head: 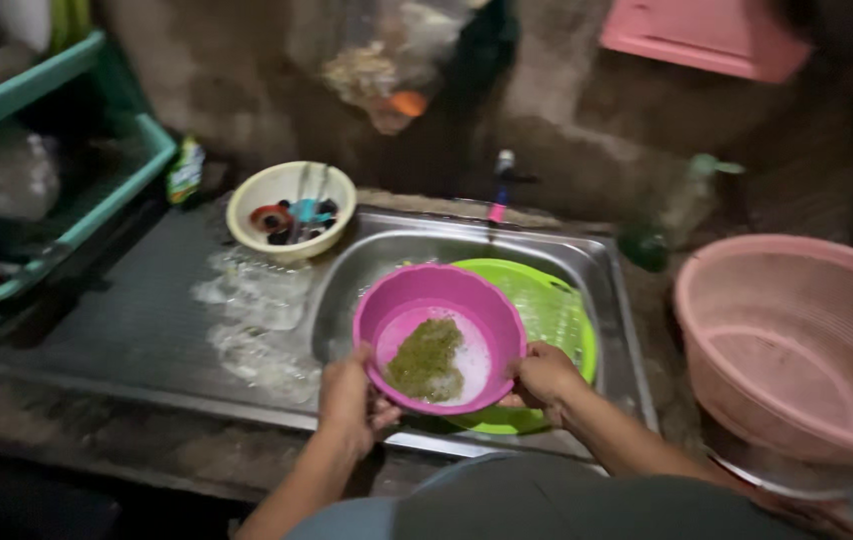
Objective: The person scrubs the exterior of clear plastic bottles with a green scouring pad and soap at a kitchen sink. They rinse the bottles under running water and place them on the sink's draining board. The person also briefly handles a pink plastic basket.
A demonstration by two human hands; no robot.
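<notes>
Both hands, left hand (pixel 350 395) and right hand (pixel 544 375), clamp the purple bowl (pixel 440 335) by its rim over the sink (pixel 602 270). Tilted toward the person; wet grip could slip, spilling green mush (pixel 427 358) onto green plate (pixel 554 310).

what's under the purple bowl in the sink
A green plastic lid or tray lies in the steel sink beneath the purple bowl. Only its right side and front edge show; the rest and the sink bottom are covered.
</notes>
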